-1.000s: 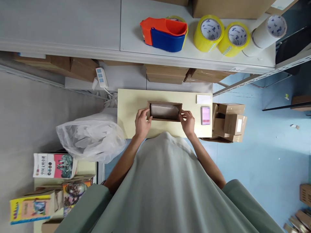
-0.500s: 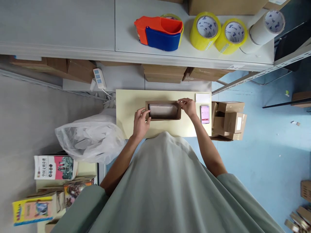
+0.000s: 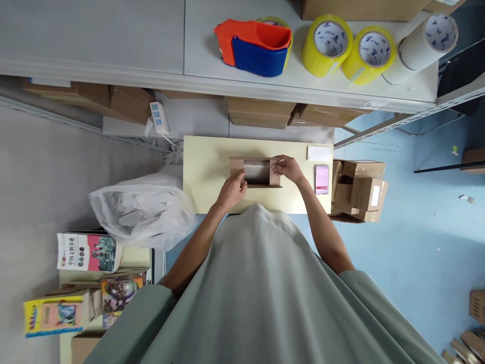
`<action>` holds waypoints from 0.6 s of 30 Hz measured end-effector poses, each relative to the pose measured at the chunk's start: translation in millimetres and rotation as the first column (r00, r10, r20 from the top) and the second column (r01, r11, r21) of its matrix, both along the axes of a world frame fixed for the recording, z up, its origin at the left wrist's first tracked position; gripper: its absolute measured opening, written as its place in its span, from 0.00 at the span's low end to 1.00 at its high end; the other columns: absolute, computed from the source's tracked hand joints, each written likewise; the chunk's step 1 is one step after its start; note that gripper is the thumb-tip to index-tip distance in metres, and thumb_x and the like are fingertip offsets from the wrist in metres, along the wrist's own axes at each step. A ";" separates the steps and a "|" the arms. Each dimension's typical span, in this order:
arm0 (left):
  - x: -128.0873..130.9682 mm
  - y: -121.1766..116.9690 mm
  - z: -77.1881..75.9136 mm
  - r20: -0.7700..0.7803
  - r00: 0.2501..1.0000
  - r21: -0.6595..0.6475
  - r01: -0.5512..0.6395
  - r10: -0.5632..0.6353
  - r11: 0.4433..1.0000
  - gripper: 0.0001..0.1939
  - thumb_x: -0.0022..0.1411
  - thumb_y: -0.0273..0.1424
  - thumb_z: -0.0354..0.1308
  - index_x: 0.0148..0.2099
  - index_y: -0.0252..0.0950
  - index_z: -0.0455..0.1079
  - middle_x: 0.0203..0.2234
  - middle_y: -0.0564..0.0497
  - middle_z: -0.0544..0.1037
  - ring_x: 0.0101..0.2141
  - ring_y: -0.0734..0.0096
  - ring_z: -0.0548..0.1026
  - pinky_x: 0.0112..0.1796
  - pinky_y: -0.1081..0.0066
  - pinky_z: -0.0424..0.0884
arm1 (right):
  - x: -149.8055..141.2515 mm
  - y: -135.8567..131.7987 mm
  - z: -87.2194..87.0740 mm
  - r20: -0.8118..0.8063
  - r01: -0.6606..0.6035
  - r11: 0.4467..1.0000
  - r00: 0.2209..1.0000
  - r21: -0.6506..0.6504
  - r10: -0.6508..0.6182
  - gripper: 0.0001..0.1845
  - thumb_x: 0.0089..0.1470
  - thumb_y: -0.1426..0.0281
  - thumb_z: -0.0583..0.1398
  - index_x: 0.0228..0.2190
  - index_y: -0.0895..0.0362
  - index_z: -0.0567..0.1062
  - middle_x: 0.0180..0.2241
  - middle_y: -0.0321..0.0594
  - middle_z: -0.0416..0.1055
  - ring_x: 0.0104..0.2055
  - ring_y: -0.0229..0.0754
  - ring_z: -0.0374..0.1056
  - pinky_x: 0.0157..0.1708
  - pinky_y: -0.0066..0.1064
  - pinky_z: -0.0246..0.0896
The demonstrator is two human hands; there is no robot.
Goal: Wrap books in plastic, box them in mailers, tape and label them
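Note:
A small brown cardboard box (image 3: 261,186) lies on the pale yellow tabletop (image 3: 204,174). Its two short end flaps are folded inward, and between them a greyish item (image 3: 256,167) shows inside; I cannot make out its kind. My left hand (image 3: 232,193) presses its fingertips on the left flap (image 3: 237,166), thumb apart near the front edge. On the right flap (image 3: 275,181) rest the fingers of my right hand (image 3: 288,168), bent a little and spread. Neither hand is wrapped round anything.
A phone (image 3: 322,179) and a white card-like thing (image 3: 319,153) lie at the right. The shelf above holds a tape dispenser (image 3: 257,53) and tape rolls (image 3: 330,40). Cardboard boxes (image 3: 366,192) stand right, a plastic bag (image 3: 142,210) left, books (image 3: 89,253) lower left.
The box's end flaps have folded inward over the item. My left hand has moved right and my right hand slightly left onto them. The whole view has shifted a little.

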State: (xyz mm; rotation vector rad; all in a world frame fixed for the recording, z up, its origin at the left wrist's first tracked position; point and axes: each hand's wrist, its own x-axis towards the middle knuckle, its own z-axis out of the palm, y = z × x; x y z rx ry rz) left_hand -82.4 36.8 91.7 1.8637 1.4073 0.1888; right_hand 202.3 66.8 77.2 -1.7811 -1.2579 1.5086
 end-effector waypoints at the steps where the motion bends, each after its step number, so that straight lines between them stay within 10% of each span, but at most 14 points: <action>1: -0.1 0.0 -0.8 -0.002 1.000 -0.002 -0.005 0.005 1.000 0.24 0.76 0.28 0.53 0.71 0.36 0.71 0.68 0.38 0.78 0.66 0.52 0.77 0.69 0.53 0.71 | -3.5 2.2 -2.6 0.132 -0.015 1.000 0.991 0.008 0.014 0.25 0.58 0.60 0.72 0.54 0.56 0.80 0.31 0.39 0.83 0.38 0.50 0.82 0.46 0.43 0.80; 6: -9.9 0.0 -2.7 0.056 0.998 -0.029 -0.031 0.033 0.999 0.33 0.71 0.39 0.68 0.73 0.38 0.65 0.67 0.36 0.78 0.66 0.50 0.77 0.68 0.52 0.72 | -12.5 1.9 -2.8 0.582 -0.091 0.996 0.810 0.019 0.063 0.28 0.58 0.63 0.73 0.59 0.49 0.77 0.38 0.45 0.85 0.47 0.62 0.81 0.51 0.48 0.76; 12: -33.9 8.3 -5.4 0.152 0.951 -0.078 -0.261 0.271 0.962 0.58 0.58 0.42 0.81 0.80 0.45 0.50 0.64 0.39 0.79 0.51 0.57 0.86 0.54 0.58 0.81 | 6.2 -22.4 11.6 0.430 -0.155 0.940 0.903 0.303 0.010 0.24 0.67 0.57 0.65 0.61 0.47 0.75 0.61 0.47 0.73 0.50 0.51 0.79 0.49 0.44 0.80; 18: -34.1 13.7 -5.4 0.049 0.957 -0.082 -0.282 0.287 0.956 0.71 0.58 0.38 0.81 0.85 0.51 0.33 0.62 0.44 0.81 0.46 0.59 0.87 0.50 0.61 0.81 | -4.2 -36.2 -1.5 0.480 -0.178 0.960 0.875 0.218 0.053 0.32 0.67 0.53 0.65 0.65 0.50 0.68 0.63 0.51 0.69 0.47 0.53 0.79 0.45 0.51 0.82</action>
